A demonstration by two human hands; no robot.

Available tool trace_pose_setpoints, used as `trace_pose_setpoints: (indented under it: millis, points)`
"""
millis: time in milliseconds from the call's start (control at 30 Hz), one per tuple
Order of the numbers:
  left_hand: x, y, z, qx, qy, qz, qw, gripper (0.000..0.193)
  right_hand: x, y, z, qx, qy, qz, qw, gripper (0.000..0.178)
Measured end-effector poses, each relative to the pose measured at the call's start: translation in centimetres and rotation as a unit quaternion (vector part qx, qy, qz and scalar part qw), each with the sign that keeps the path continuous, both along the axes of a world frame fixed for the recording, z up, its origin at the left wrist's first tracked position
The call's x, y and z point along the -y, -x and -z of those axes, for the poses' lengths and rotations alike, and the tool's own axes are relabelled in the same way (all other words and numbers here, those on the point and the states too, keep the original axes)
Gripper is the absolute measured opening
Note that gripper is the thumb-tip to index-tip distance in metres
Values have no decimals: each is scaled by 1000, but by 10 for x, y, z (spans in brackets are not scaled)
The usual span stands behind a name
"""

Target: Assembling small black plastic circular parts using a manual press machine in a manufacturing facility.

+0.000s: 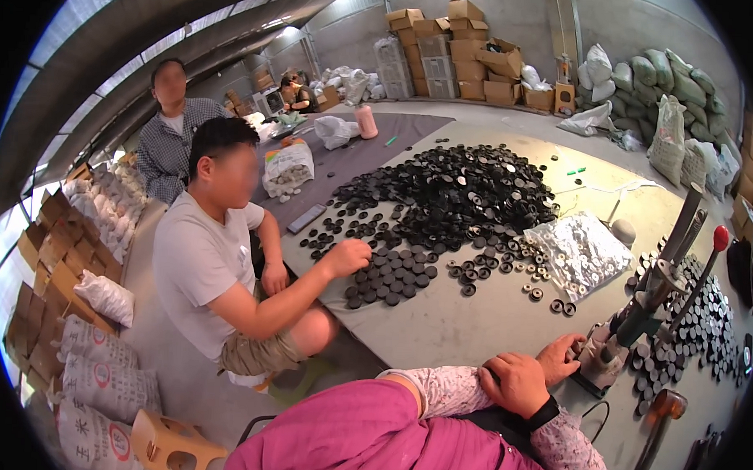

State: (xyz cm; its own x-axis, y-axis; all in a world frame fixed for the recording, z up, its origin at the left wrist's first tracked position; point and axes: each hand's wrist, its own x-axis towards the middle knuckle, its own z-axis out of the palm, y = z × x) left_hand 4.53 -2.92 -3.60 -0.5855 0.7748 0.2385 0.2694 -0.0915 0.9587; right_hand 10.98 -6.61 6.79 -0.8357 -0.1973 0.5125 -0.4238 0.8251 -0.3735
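My left hand (558, 359) lies beside the base of a hand press (603, 358), its fingers stretched toward the metal and slightly apart. A small dark gap shows between them; I cannot make out any part there. My right hand (518, 384), with a black band at the wrist, crosses over my left wrist. Its fingers curl around the cuff of my floral left sleeve (449, 389). The press has upright dark bars and a lever with a red knob (720, 238). Many round black discs (683, 332) lie to the right of the press.
A big heap of black caps (454, 192) covers the table's middle, with a clear plastic bag of rings (579, 254) nearer me. A seated co-worker's hand (349, 257) touches flat black discs (396, 275). A brown-headed hammer (665, 407) stands at right. Sacks and cartons line the walls.
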Motion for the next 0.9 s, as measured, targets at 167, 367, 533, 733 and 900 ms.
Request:
trace_pose_setpoints:
  millis: [167,367,533,733,900]
  points:
    - [1,1,-7,-10,-3,-2,1000,58,-1,1,-2,9,0,-2,1000,15]
    - [2,3,-7,-15,-8,-6,1000,56,0,3,-1,-4,-5,-4,1000,21]
    - [2,1,-6,-21,-9,-14,1000,56,0,2,-3,-10,10,-11,1000,20]
    - [7,25,-16,75,-38,14,996,48,1,-9,-27,-73,7,2,997,21]
    - [60,94,-58,516,-117,90,844,43,-7,-48,-58,-313,-60,26,947,42]
